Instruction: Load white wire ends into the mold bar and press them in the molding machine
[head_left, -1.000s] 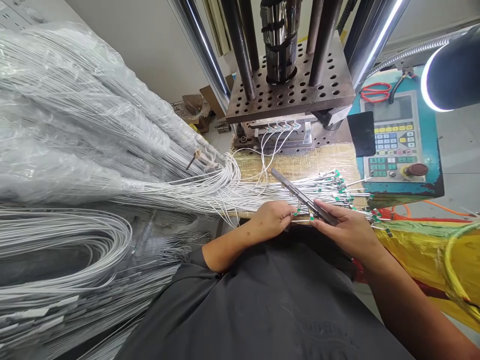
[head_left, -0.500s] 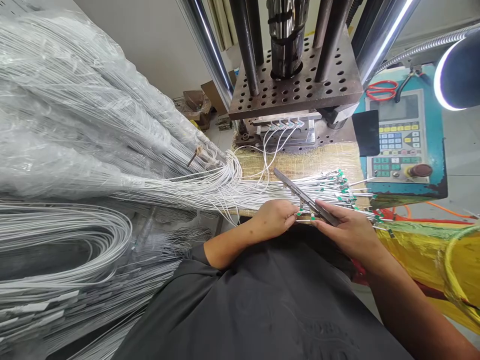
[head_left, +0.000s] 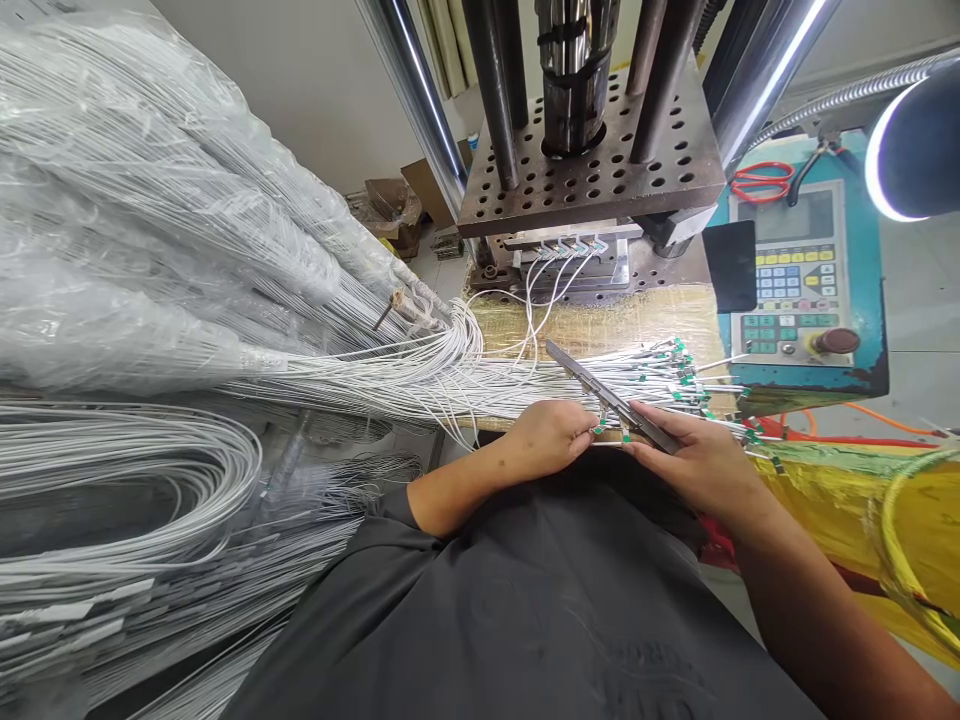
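My right hand (head_left: 705, 462) grips one end of a long dark metal bar (head_left: 585, 376), thumb and fingers on either side of it. The bar tilts, its far end up and to the left, with small metal parts along its lower edge. Close to the bar, my left hand (head_left: 553, 436) is closed in a pinch on the green-ended tip of a white cable (head_left: 600, 427). Another green cable tip (head_left: 626, 437) sits at the bar near my right thumb. Beneath and beyond both hands, white cables with green ends (head_left: 660, 362) lie in a thick bundle.
Ahead stands a press with a holed steel plate (head_left: 592, 190); several white cables run into the mould (head_left: 570, 262) below it. At right are a control panel (head_left: 799, 270), red-handled scissors (head_left: 761, 182), pliers (head_left: 810, 172) and a lamp (head_left: 915, 145). Plastic-wrapped cable bundles (head_left: 150, 200) fill the left.
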